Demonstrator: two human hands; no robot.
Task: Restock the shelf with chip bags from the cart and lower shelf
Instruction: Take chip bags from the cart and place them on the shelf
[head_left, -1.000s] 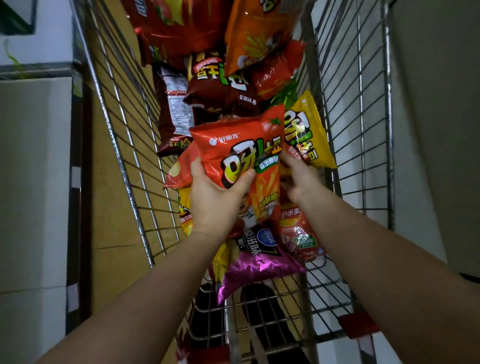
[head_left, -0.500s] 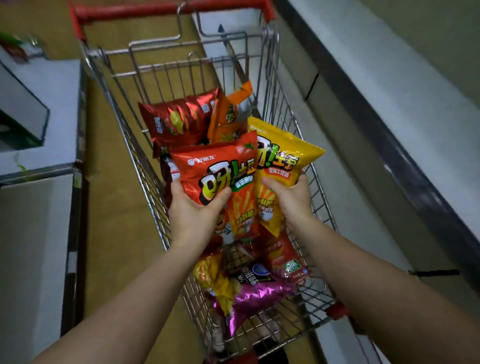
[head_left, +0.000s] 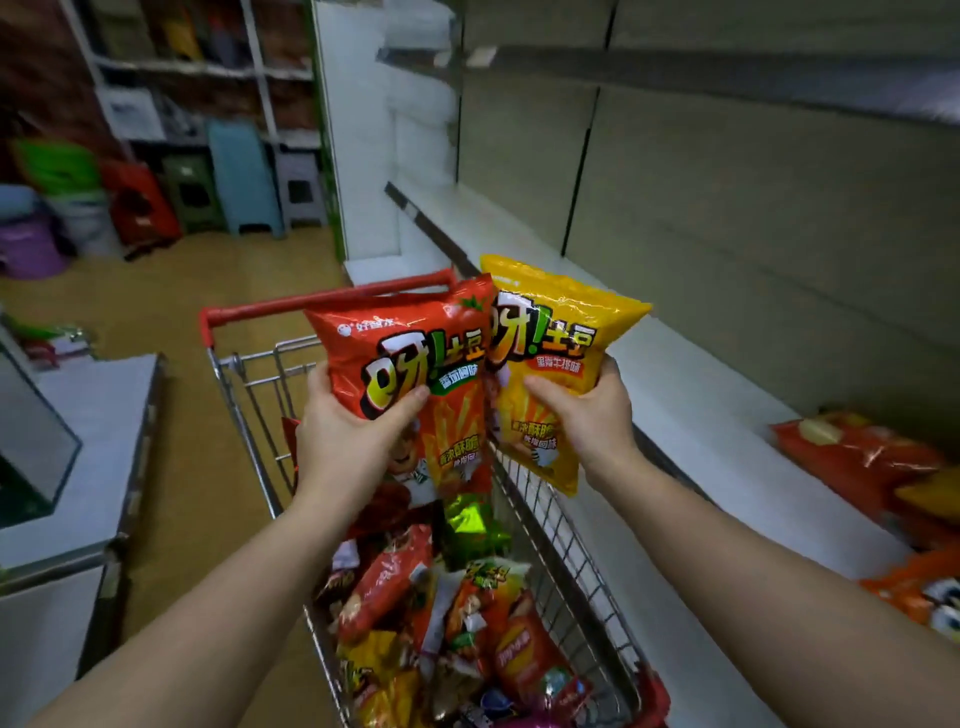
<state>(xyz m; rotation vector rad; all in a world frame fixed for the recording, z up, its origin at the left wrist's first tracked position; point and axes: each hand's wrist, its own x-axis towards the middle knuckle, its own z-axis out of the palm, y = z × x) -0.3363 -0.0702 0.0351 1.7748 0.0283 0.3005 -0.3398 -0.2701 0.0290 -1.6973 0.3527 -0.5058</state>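
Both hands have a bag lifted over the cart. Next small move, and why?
Probably swing both bags right onto the white shelf. The left hand grips the red chip bag and the right hand grips the yellow chip bag, both held above the cart; bare shelf lies just beyond them.

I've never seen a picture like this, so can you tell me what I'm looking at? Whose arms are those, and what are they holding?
The picture comes from a camera worn on a person's head, so you see their own arms reaching forward. There is no machine, only two bare hands. The left hand holds a red bag of chips. The right hand holds a yellow bag. Below them is a cart with a red handle, full of more snack bags. On the right runs a white shelf, mostly bare, with a few orange bags lying at its near end. The two held bags are probably headed there.
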